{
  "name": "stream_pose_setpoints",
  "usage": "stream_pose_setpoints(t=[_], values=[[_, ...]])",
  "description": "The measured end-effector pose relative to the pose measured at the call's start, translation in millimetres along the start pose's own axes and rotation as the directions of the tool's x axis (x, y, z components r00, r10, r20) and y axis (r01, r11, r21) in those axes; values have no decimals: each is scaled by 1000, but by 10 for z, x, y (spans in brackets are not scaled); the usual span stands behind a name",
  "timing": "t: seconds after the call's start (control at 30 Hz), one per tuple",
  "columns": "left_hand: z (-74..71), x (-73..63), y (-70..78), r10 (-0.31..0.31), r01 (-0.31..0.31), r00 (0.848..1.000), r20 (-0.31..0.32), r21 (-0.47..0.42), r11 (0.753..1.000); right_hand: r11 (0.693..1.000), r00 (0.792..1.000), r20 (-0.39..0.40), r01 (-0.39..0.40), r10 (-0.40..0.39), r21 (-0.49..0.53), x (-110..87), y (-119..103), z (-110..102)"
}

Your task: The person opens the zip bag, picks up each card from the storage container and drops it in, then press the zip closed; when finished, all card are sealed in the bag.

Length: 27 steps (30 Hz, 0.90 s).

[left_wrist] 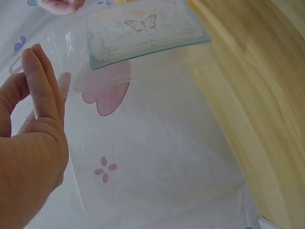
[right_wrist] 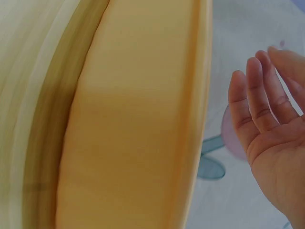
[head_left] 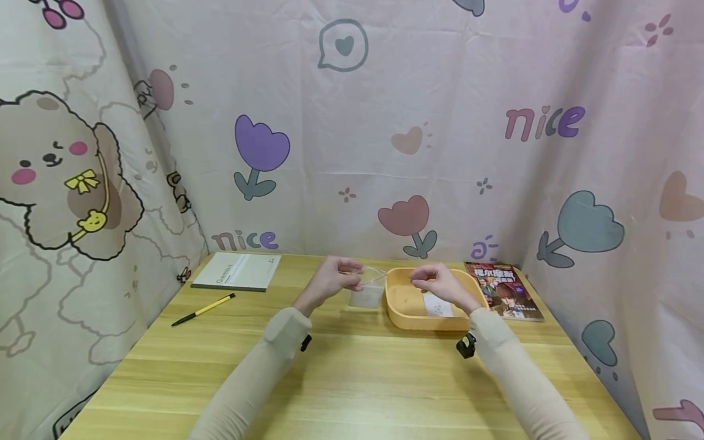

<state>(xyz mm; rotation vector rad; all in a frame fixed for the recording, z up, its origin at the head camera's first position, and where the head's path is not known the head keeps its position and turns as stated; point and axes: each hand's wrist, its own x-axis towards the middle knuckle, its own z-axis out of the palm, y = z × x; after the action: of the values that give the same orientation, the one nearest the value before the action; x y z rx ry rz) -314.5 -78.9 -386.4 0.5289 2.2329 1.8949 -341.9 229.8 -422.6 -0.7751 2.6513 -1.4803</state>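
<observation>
My left hand (head_left: 337, 282) pinches the edge of a clear plastic bag (left_wrist: 107, 82), left of the yellow-orange basket (head_left: 426, 322). A pale card (left_wrist: 143, 36) with a blue-green border and a butterfly print shows at the bag; whether it lies inside or behind the film I cannot tell. In the head view that card appears as a whitish rectangle just above the table. Over the basket hovers my right hand (head_left: 440, 284), its fingers loosely bent and nothing visible between them. A white paper with writing (head_left: 437, 305) lies in the basket.
A grey-white notebook (head_left: 242, 271) lies at the table's back left, with a yellow and black pen (head_left: 203, 309) in front of it. Behind the basket's right side is a colourful magazine (head_left: 508, 290). A printed curtain (head_left: 341, 153) hangs around the table.
</observation>
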Motion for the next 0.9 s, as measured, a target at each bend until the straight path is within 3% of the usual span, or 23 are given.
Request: stream_pose_setpoints(t=[0.4, 0.67, 0.9], values=[[-13, 7, -13, 11, -10, 1000, -6, 26, 1000, 981, 991, 40, -117, 124, -155, -102, 320, -228], [-17, 22, -2, 2, -2, 1000, -10, 22, 1000, 963, 992, 66, -91, 111, -254, -138, 529, -307], [-13, 20, -25, 3, -3, 1000, -13, 24, 1000, 956, 987, 83, -107, 134, -273, -179, 672, -345]])
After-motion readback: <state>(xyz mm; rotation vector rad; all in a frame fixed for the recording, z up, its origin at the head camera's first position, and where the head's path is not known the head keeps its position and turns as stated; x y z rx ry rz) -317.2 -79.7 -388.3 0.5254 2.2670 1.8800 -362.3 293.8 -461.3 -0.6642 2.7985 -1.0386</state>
